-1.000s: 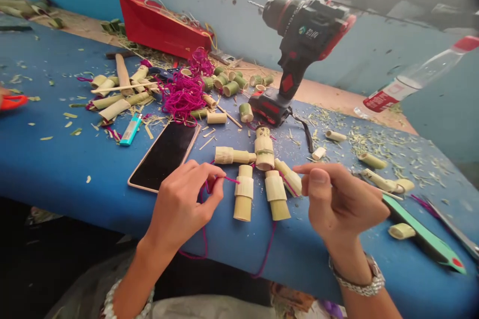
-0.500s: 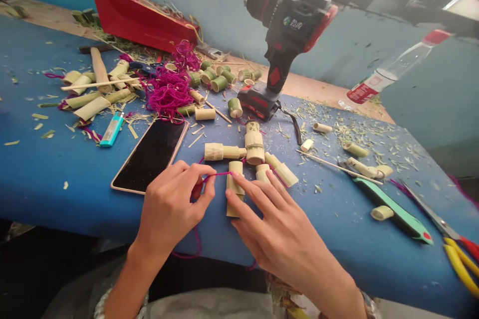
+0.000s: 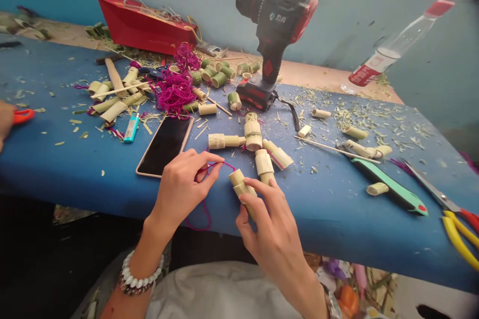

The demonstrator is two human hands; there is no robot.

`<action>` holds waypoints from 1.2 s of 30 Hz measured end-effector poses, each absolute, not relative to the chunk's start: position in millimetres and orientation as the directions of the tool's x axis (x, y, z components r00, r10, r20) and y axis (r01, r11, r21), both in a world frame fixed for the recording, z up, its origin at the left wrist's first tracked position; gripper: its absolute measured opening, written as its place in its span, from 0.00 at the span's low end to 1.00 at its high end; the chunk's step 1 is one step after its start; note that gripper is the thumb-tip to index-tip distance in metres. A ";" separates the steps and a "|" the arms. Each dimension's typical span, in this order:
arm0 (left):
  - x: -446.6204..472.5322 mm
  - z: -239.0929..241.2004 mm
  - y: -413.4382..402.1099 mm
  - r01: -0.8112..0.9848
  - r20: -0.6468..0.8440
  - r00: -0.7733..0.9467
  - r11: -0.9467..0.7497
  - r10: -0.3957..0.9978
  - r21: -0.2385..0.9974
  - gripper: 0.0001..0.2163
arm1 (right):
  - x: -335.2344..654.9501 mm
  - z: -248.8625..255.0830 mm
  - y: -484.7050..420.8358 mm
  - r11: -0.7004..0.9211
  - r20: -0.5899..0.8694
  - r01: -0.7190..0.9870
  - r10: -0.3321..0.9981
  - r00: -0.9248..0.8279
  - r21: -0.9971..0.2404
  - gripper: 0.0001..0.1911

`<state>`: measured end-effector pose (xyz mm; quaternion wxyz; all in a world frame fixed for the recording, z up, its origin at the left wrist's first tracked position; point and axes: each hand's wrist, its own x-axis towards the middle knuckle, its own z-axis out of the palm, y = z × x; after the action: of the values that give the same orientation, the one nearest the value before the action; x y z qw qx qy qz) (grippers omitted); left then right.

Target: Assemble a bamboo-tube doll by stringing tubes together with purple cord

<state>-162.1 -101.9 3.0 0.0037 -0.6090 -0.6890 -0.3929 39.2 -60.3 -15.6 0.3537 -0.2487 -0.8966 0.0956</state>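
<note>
My left hand (image 3: 182,182) pinches a magenta yarn (image 3: 229,165) between thumb and fingertips. The yarn runs to the top end of a stepped bamboo tube (image 3: 238,179), and a loop of it hangs below the hand. My right hand (image 3: 271,222) grips that tube, which lies slanted on the table. Just beyond is a bamboo figure's body (image 3: 253,135) with marks drawn near its top. Jointed tube pieces lie around it: one at the left (image 3: 225,141), one at the right (image 3: 277,153), and one below (image 3: 264,163) beside my right fingertips.
A phone (image 3: 165,145), lighter (image 3: 131,127) and magenta yarn heap (image 3: 175,90) lie left. Behind stand a drill (image 3: 271,45), red box (image 3: 142,27) and bottle (image 3: 377,67). A green-handled knife (image 3: 389,187) and scissors (image 3: 447,204) lie right. Another person's hand (image 3: 4,122) is by an orange handle (image 3: 23,115).
The tube under my right hand has turned from straight to slanted, and my right fingers have closed round it. The lower tube piece shows more. Another person's hand has appeared at the left edge.
</note>
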 end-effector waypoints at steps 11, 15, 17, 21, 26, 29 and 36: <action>-144.9 28.4 -129.2 0.703 0.434 -0.176 -0.196 0.884 0.684 0.09 | 62.5 -1.2 -68.4 0.782 0.624 0.052 0.533 -0.571 -0.621 0.20; -141.5 29.7 -138.6 0.702 0.508 -0.165 -0.261 0.846 0.662 0.09 | 62.0 2.3 -71.6 0.715 0.596 -0.009 0.576 -0.559 -0.699 0.20; -139.7 29.4 -144.3 0.678 0.510 -0.159 -0.282 0.845 0.679 0.09 | 61.3 3.1 -74.4 0.665 0.572 -0.040 0.609 -0.549 -0.746 0.20; -135.7 28.0 -154.2 0.558 0.416 -0.172 -0.260 0.893 0.788 0.10 | 60.6 3.9 -78.4 0.540 0.512 -0.117 0.673 -0.534 -0.833 0.19; -129.5 23.3 -159.7 0.430 0.329 -0.264 -0.195 0.907 0.882 0.14 | 63.7 4.0 -80.6 0.447 0.483 -0.209 0.685 -0.545 -0.870 0.19; -126.0 20.5 -163.2 0.384 0.317 -0.367 -0.168 0.875 0.908 0.06 | 65.8 3.2 -82.4 0.420 0.475 -0.231 0.693 -0.542 -0.877 0.18; -123.3 16.5 -172.0 0.363 0.339 -0.425 -0.185 0.839 0.913 0.04 | 65.4 1.0 -85.4 0.369 0.446 -0.252 0.696 -0.563 -0.895 0.18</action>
<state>-123.3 -172.0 16.5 -0.2026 -0.4964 -0.6053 -0.5884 65.4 -85.4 1.0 0.4395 -0.1584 -0.7010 0.5388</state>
